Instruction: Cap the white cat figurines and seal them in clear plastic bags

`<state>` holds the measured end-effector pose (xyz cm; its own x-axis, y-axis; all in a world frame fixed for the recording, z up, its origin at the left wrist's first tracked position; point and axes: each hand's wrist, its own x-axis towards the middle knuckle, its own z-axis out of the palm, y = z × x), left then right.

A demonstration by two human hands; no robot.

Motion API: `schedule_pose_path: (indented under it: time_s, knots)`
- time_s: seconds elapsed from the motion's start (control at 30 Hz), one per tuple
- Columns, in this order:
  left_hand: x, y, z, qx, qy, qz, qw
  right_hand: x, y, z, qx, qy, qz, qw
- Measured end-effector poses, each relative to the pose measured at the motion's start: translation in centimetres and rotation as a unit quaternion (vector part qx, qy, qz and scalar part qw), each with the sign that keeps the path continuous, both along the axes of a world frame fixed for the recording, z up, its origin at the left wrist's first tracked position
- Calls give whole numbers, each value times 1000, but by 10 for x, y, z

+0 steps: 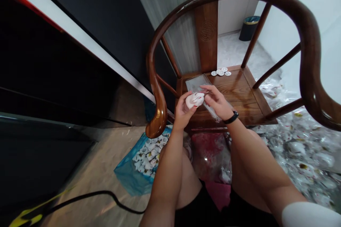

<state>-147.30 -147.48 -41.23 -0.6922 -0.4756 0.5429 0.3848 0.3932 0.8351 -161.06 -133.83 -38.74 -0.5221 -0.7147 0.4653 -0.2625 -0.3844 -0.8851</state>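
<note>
My left hand (183,111) is wrapped round a small white figurine (195,100) with red marks, held above the seat of a wooden armchair (239,90). Clear plastic seems to cover the figurine. Close against its right side, my right hand (217,103) has its fingers bent on the thin plastic of a clear bag (205,91); the exact pinch is hard to make out. Under my hands, a stack of flat clear plastic bags (195,82) lies on the seat. Several round white discs (220,72) sit at the back of the seat.
A blue plastic sack (130,170) of small white pieces lies on the floor at left. Many plastic-wrapped white items (301,149) are heaped at right. The chair's curved armrest (157,113) rises around the seat. A black hose or cable (106,192) crosses the floor; a bin (249,28) stands behind.
</note>
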Motion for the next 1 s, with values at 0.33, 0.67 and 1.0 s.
schedule_pose_path:
  time_s: [0.33, 0.67, 1.0]
  knots:
    - [10, 9, 12, 89, 14, -16, 996, 16, 0, 13, -30, 181, -41, 982]
    - [6, 2, 9, 33, 117, 31, 992, 30, -3, 17, -27, 170, -48, 984]
    - [12, 6, 18, 7, 93, 72, 993, 39, -6, 13, -68, 176, -52, 981]
